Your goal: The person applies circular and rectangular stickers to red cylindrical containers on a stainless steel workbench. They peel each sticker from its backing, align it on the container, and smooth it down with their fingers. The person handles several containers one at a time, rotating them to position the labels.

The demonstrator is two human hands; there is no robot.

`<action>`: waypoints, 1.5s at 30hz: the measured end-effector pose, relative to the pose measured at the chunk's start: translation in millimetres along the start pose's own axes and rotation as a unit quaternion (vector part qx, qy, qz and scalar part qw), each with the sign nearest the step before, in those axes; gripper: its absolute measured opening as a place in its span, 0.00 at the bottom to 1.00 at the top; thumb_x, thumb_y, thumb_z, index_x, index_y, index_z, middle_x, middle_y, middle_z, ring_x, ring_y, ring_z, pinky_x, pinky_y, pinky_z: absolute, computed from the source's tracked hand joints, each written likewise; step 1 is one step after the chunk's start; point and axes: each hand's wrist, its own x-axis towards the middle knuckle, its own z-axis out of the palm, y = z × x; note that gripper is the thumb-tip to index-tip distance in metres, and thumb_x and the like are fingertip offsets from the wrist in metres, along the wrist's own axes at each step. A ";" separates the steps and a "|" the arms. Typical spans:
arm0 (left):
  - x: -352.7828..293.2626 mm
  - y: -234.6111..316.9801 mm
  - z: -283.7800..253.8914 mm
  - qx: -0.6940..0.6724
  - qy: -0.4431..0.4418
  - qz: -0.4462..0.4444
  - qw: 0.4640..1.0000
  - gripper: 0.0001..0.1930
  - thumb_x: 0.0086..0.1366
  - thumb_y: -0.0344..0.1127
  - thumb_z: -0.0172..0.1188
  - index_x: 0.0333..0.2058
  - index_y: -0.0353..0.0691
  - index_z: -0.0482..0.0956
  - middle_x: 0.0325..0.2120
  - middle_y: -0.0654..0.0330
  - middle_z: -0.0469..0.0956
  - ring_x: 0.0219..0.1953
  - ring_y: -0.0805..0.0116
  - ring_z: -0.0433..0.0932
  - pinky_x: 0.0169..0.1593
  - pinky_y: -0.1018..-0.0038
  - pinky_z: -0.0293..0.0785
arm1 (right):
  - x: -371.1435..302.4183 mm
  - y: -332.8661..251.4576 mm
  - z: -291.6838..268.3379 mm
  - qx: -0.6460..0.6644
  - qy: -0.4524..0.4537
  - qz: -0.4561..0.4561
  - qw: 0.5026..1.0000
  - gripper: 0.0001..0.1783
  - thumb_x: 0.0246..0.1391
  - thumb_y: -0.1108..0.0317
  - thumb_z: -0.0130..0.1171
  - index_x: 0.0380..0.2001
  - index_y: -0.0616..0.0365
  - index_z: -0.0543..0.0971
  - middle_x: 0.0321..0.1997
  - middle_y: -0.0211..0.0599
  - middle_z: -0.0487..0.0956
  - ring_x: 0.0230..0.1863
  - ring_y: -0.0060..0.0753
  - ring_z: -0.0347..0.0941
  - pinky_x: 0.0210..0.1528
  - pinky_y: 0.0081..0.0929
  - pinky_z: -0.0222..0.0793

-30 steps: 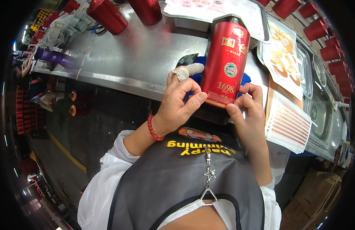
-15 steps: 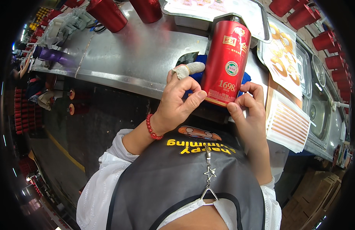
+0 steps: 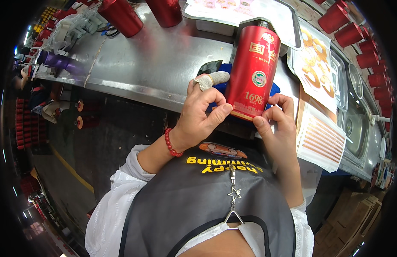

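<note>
A red bottle [image 3: 252,70] with gold lettering, a round green-and-white emblem and a gold band round its base leans with its base toward me, on a blue cloth [image 3: 223,70]. My left hand [image 3: 201,104] is at the lower left of the base, thumb tip against the edge and fingers curled. A pale fabric finger cover [image 3: 213,79] sits on one of its fingers, beside the bottle. On the other side my right hand [image 3: 279,115] pinches the lower right corner with thumb and bent fingers. The fingertips behind the bottle are hidden.
Right of the bottle lie a sheet of copper-coloured strips [image 3: 320,139] and a sheet of gold ring-shaped pieces [image 3: 314,64]. A metal tray [image 3: 298,36] stands behind. Red bottles [image 3: 121,18] stand at the back left; several more [image 3: 348,34] line the far right. The steel table's front edge [image 3: 134,91] runs near me.
The bottle has turned and shifted very slightly between my hands, which keep nearly the same place. The row of red bottles at the far right has shifted.
</note>
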 end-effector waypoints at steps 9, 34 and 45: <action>-2.9 -0.9 -5.2 -0.011 -0.044 -0.054 0.997 0.11 0.66 0.41 0.63 0.30 0.40 0.76 0.58 0.42 0.72 0.60 0.54 0.66 0.66 0.61 0.53 | -0.8 3.1 0.6 -0.001 -0.007 0.011 1.000 0.14 0.53 0.67 0.69 0.24 0.61 0.74 0.45 0.46 0.67 0.51 0.40 0.66 0.47 0.31 0.68; -36.1 -2.2 0.4 0.138 0.081 0.069 0.985 0.18 0.64 0.32 0.61 0.53 0.37 0.79 0.49 0.50 0.80 0.57 0.51 0.71 0.69 0.53 0.52 | -1.6 7.2 1.3 0.004 -0.020 0.038 0.999 0.18 0.56 0.60 0.68 0.24 0.60 0.73 0.45 0.45 0.66 0.55 0.39 0.63 0.49 0.30 0.63; -56.7 -16.4 15.5 0.039 0.074 0.069 0.994 0.26 0.59 0.25 0.63 0.58 0.41 0.77 0.53 0.60 0.80 0.55 0.61 0.76 0.70 0.55 0.53 | -0.4 3.7 -2.9 -0.011 -0.028 0.028 0.999 0.18 0.55 0.60 0.69 0.24 0.60 0.73 0.48 0.46 0.65 0.55 0.38 0.62 0.47 0.28 0.65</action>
